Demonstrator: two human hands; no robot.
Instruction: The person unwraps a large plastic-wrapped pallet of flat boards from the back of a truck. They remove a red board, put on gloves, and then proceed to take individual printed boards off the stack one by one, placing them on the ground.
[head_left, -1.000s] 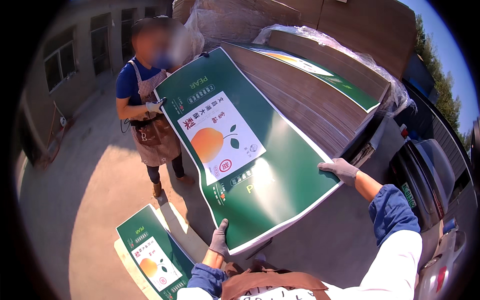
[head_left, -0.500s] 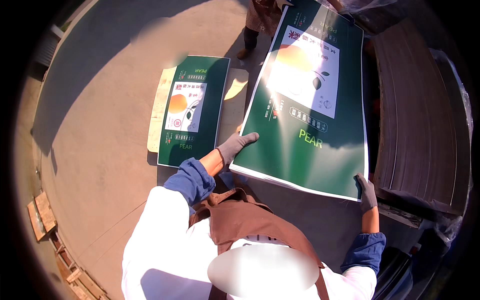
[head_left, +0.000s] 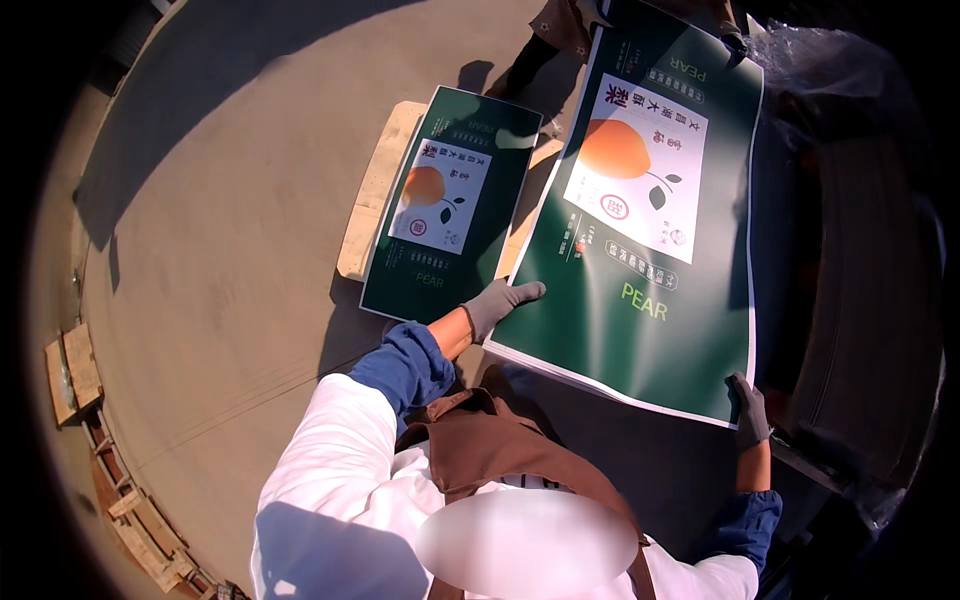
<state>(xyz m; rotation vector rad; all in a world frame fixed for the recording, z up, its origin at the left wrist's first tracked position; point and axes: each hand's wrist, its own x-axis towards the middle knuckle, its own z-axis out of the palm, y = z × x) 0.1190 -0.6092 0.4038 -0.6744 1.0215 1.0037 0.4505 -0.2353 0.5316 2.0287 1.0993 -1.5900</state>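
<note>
A stack of large green printed sheets [head_left: 560, 345], with an orange pear picture on a white panel, hangs slightly bowed between me and a co-worker. My gloved left hand [head_left: 500, 306] grips its near left corner, thumb on top and fingers hidden underneath. At the near right corner, my gloved right hand [head_left: 750, 412] is closed on the edge, thumb over the top. The co-worker's dark-gloved hand [head_left: 735, 45] holds the far end. Left of the held stack, a similar pile of green sheets [head_left: 395, 285] lies on a wooden pallet [head_left: 380, 190].
To the right stands a tall stack of brown board [head_left: 870, 290] in shade, with clear plastic wrap [head_left: 815, 60] around its far end. The co-worker's leg [head_left: 530, 65] is beyond the pallet. Wooden pallet pieces [head_left: 140, 530] line the far left edge of the concrete floor [head_left: 220, 300].
The held stack has moved left, away from the brown board and closer to the pile on the pallet. My view has turned a little left. Both my hands keep their grip.
</note>
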